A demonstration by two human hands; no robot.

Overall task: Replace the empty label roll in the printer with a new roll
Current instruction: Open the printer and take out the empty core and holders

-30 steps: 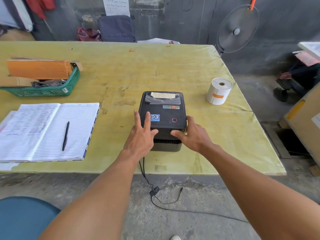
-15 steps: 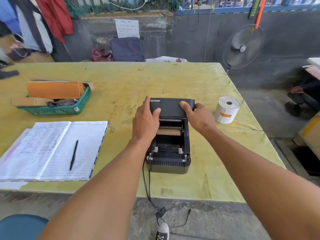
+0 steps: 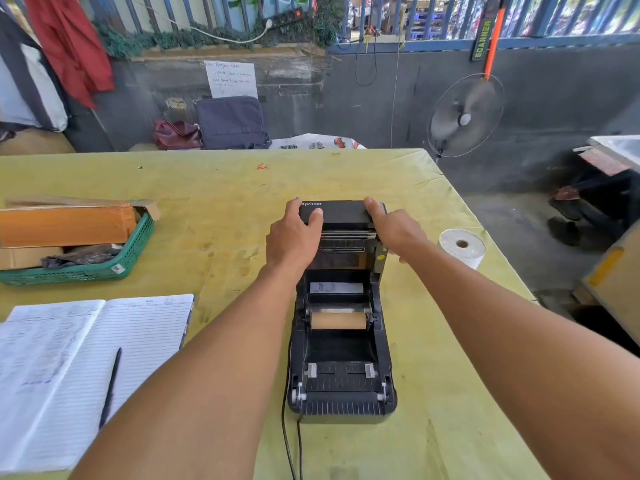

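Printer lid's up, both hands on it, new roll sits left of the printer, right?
No: the head view shows the new roll right of the printer, not left. Its lid is up, left hand and right hand on it.

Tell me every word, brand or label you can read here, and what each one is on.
"Xprinter": on the raised lid of the printer.
"SCANNER": on the green band of the orange wand hanging at the back wall.
Handwritten sheet on the wall: too blurred to read.
Writing in the open notebook: too blurred to read.
White sticker inside the printer: too small to read.
Tag on the green basket: too small to read.
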